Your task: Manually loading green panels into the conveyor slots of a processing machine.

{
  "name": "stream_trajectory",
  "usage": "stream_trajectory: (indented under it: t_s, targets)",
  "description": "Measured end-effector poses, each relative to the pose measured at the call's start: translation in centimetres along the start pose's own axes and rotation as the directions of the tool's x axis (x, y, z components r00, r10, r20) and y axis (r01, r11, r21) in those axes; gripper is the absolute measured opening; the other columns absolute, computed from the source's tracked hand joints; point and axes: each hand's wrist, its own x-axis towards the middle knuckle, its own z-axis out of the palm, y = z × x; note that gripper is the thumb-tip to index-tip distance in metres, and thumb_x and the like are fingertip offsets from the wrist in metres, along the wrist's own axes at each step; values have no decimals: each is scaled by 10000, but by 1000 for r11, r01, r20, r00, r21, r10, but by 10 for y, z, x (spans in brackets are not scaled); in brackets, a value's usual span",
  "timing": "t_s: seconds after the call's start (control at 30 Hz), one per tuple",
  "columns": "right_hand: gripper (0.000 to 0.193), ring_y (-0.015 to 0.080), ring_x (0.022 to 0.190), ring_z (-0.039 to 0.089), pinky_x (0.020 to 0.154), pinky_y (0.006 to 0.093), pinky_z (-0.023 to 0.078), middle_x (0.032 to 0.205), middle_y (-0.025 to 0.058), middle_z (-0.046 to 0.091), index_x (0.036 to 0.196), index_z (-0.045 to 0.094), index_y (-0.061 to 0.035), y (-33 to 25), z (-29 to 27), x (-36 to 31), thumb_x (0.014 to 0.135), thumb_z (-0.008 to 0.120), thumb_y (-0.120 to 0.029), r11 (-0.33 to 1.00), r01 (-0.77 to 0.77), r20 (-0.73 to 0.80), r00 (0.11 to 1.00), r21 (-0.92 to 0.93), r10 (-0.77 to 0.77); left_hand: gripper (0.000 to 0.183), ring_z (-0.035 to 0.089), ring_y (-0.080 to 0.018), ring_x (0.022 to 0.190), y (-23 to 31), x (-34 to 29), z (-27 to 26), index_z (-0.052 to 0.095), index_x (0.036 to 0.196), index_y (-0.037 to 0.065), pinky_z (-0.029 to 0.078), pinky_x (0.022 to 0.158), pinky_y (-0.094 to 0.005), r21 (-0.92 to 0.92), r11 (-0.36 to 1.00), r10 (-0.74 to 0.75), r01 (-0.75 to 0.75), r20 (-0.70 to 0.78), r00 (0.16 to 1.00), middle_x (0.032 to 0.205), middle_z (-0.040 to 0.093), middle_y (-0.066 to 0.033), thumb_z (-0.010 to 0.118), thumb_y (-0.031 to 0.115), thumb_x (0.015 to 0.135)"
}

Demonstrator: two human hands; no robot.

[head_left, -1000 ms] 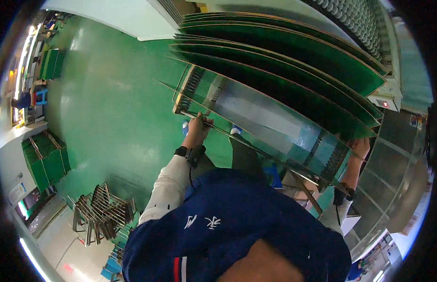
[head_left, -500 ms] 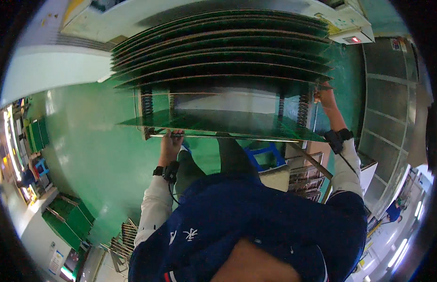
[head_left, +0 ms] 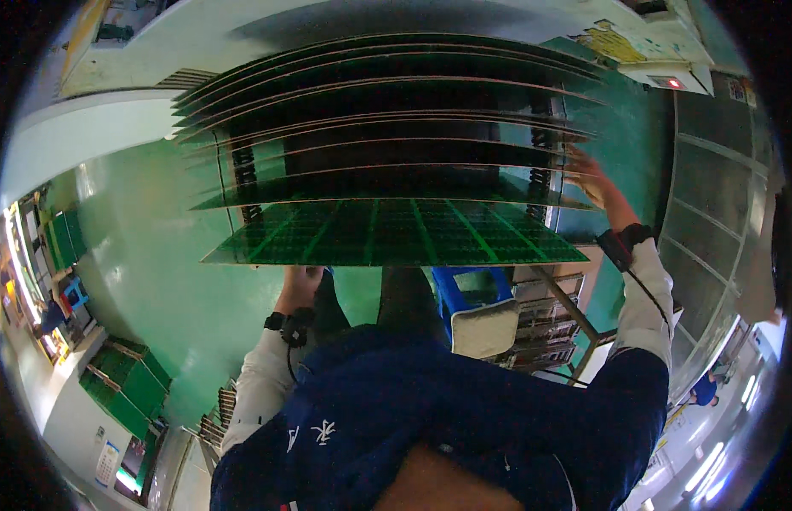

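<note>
Lengthwise, the foremost green circuit panel [head_left: 396,234] runs left to right across the slotted rack [head_left: 243,163]. The left hand [head_left: 301,279], nearer, is at its front edge; the right hand [head_left: 591,176] is by the rack's right end. Either grip's closure and hold I cannot tell.

Thin rectangular green panels [head_left: 391,234] are standing racked above a glossy green floor [head_left: 157,255], boxy green stacks [head_left: 128,387] are sitting left, suggesting a factory workshop.
</note>
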Motion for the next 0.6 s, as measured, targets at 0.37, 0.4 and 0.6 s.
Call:
stream_trajectory:
  t_s: [0.37,0.4,0.6]
  targets:
    - [448,220,1098,462,918,447,369,1253,59,450,1255,416,-100,39,11,-31,831,558,-122,976,-76,32,997,204,71,244,590,-203,878,-8,4,-5,574,1012,11,471,740,-309,-116,979,170,-165,29,985,967,610,-105,611,35,773]
    - [425,212,1064,485,898,438,388,1213,65,471,1244,427,-95,73,2,-36,835,541,-100,969,-149,-50,986,199,162,242,586,-196,906,-10,4,-7,572,1012,12,468,756,-303,-176,976,139,-125,74,987,978,611,-102,613,30,774]
    - [385,141,882,560,729,254,455,992,53,567,1223,460,-47,146,50,-64,844,527,-54,886,97,-252,967,454,23,305,573,-158,942,-12,12,0,523,1081,29,465,781,-277,-589,807,-11,43,57,998,1003,606,-88,601,5,786]
